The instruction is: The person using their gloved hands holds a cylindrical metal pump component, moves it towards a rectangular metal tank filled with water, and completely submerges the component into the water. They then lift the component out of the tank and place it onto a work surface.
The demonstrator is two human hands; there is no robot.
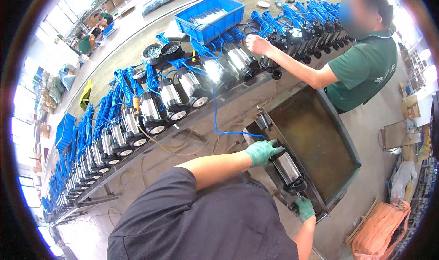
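A submersible pump [287,169] with a shiny steel barrel and black ends lies on a narrow metal ledge before me. Its blue cable [228,132] runs from the upper end toward the bench. My left hand [263,153], in a green glove, is closed round the pump's black upper end. By the lower black end is my right hand [304,208], also gloved, with its fingers curled. Whatever those fingers grip is too small and too covered to make out. A small metal fixture [263,120] stands on the ledge beyond the pump.
Beside the ledge is a metal tank [351,136] of murky liquid. Many similar pumps [170,96] line the long bench, with coiled blue cables. A blue crate [210,17] and black bowls [152,53] sit there. A co-worker [366,63] in green reaches across the bench. An orange sack [377,232] lies at right.
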